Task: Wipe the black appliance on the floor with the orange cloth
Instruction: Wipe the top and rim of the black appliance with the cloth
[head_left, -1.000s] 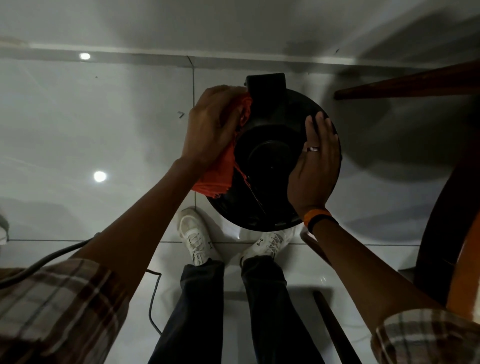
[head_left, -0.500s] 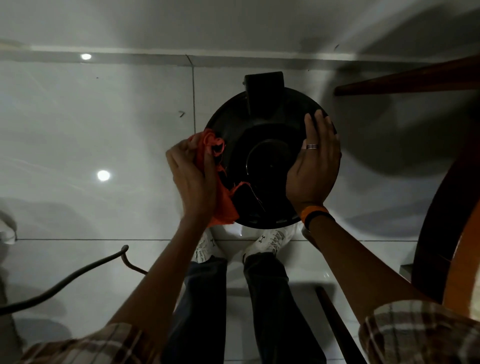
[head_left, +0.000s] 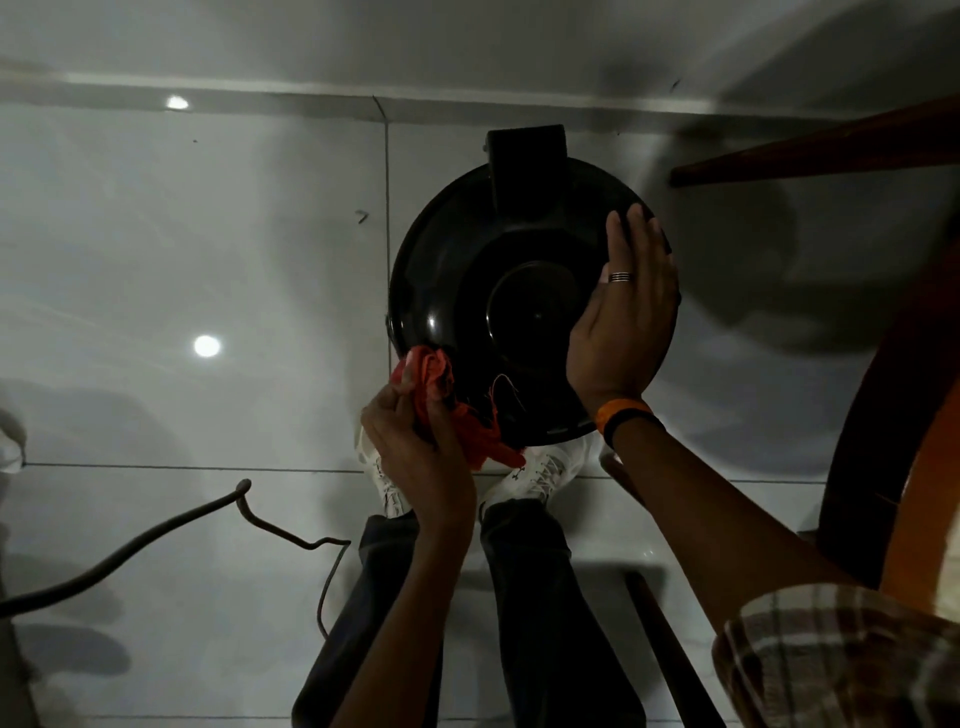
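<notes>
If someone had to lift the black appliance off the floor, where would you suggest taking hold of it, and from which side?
Probably by the boxy block standing up at the far edge of the black appliance, reached from above. The rest is a smooth, glossy round dome that offers fingers little purchase; the right hand only rests flat on it, while the left hand holds the orange cloth.

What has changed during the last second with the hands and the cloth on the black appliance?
The left hand, gripping the orange cloth, slid from the far-left part of the black appliance, beside its upright block, round the rim to the near-left edge. The right hand stayed flat on the right side.
</notes>
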